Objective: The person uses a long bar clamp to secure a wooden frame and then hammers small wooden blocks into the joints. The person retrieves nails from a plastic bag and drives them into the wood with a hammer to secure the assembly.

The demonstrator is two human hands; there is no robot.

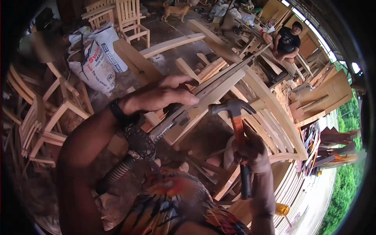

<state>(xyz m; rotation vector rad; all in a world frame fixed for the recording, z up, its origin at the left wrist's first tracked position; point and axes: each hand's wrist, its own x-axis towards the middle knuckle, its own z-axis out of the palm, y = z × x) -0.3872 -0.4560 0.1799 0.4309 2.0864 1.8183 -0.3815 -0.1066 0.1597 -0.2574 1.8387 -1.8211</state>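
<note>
My right hand [252,153] is wrapped around the dark and orange handle of a claw hammer [237,121]. The hammer's steel head is raised beside a pale wooden board. My left hand [166,94] reaches across a long bar clamp [219,81], thumb on one side and curled fingers on the other; the exact grip is partly hidden. Below that hand, a threaded screw [163,131] joins a dark, dirt-caked body [139,141] with a coiled part. The clamp lies along a pale wooden piece [224,88].
Slatted wooden frames [270,117] spread to the right. Wooden chairs [131,21] and chair parts [64,113] stand at the left and back, near filled white sacks [94,64]. A person [288,43] sits at the far right. A dog [175,11] stands at the back.
</note>
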